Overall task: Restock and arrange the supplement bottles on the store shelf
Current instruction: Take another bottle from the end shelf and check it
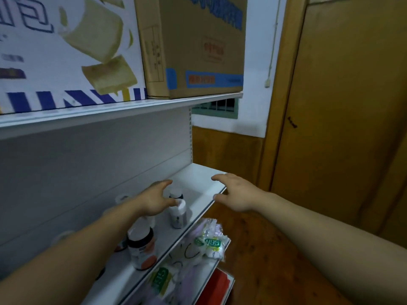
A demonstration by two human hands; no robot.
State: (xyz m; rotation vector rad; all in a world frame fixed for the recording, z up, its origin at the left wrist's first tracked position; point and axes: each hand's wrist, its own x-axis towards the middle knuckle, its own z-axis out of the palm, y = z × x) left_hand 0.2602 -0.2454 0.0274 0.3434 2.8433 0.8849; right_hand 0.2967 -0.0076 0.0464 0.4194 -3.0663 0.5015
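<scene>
Several supplement bottles stand on a white shelf (204, 179). A small bottle with a white cap (178, 214) stands near the shelf's front edge, with another bottle (176, 194) just behind it. A larger dark bottle with an orange label (142, 247) stands nearer to me. My left hand (155, 200) hovers over the two small bottles, fingers spread and relaxed, thumb close to the white cap. My right hand (234, 192) hangs open above the bare right end of the shelf, holding nothing.
The shelf above (123, 111) carries a cardboard box (193, 47) and a white bread-printed carton (66, 51). Below lie N95 mask packs (210, 241) and a red item (218, 287). A wooden door (343, 111) stands to the right.
</scene>
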